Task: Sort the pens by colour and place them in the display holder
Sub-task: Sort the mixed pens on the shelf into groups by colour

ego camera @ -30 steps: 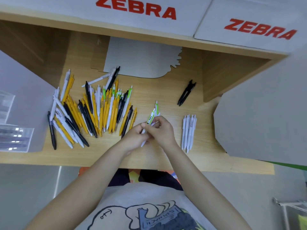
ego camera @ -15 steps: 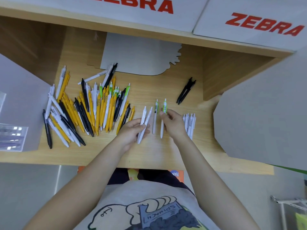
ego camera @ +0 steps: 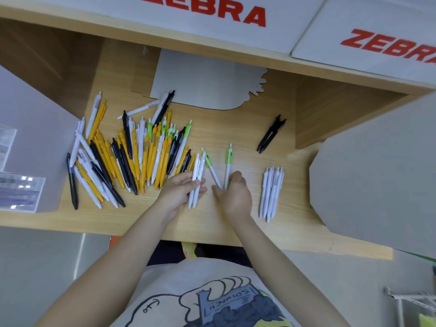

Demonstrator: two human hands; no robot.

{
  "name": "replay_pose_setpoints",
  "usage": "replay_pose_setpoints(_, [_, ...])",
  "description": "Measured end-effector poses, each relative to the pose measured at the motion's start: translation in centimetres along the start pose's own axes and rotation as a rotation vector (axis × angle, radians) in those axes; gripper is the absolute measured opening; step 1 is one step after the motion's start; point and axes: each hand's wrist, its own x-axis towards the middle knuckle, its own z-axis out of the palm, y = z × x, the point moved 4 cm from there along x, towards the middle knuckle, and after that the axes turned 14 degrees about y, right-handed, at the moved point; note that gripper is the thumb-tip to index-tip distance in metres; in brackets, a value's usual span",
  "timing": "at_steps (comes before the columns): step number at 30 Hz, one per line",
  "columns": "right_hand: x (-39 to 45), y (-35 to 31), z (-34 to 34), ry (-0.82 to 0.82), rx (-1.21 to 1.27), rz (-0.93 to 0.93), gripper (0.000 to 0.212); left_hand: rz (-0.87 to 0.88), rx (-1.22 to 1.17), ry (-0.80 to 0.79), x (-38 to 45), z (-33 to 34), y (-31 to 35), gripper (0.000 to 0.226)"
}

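While the left hand pinches two white pens between thumb and fingers, the right hand grips two green-clipped white pens that fan apart on the wooden desk. Left of both lies the mixed pen pile; right of them a white-pen row, with two black pens farther back.
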Motion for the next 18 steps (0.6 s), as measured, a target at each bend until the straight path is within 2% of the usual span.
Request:
replay_pose_setpoints(5, [1.3, -1.6, 0.3, 0.052, 0.073, -0.036, 0.021, 0.025, -0.025, 0.003, 0.3, -0.4, 1.1, 0.021])
replay_pose_setpoints(14, [8.8, -5.7, 1.5, 0.185, 0.123, -0.083, 0.023, -0.004, -0.153, -0.007, 2.4, -0.6, 3.0, 0.029])
replay_pose_setpoints(18, [9.4, -5.8, 1.2, 0.240, 0.192, -0.071, 0.024, -0.048, -0.219, -0.034, 2.4, -0.7, 3.3, 0.029])
